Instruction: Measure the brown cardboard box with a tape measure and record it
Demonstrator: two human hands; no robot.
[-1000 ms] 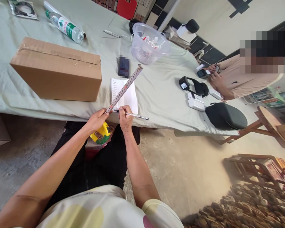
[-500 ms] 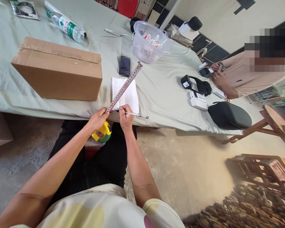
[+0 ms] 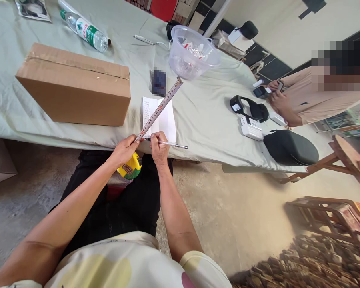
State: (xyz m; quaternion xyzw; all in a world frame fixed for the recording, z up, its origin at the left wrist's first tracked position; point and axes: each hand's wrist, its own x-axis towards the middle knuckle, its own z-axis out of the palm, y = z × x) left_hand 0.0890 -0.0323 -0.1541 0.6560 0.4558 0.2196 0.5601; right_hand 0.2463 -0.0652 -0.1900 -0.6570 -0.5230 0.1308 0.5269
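Observation:
My left hand (image 3: pixel 126 150) is closed on the blade of a yellow and green tape measure (image 3: pixel 132 166), whose case hangs below the fingers at the table's edge. The drawn-out blade slants up and right across a white paper (image 3: pixel 169 125) with handwriting down its left part. My right hand (image 3: pixel 160 148) grips a clear pen (image 3: pixel 177 145), its writing end close to the paper's lower edge and the blade. Left of the paper rests a closed cardboard box (image 3: pixel 78 96). Beyond the paper lies a small dark, blurred-out item (image 3: pixel 159 82).
A clear plastic basin (image 3: pixel 180 60) holds wrapped items. Farther left lies a water bottle (image 3: pixel 85 31). On the right are a black headset (image 3: pixel 249 110), a white device (image 3: pixel 251 129) and a black case (image 3: pixel 289 148). Another person (image 3: pixel 312 92) handles a small device across there.
The view has shifted slightly. Both hands keep their holds on the tape measure and the pen, nearly in the same place.

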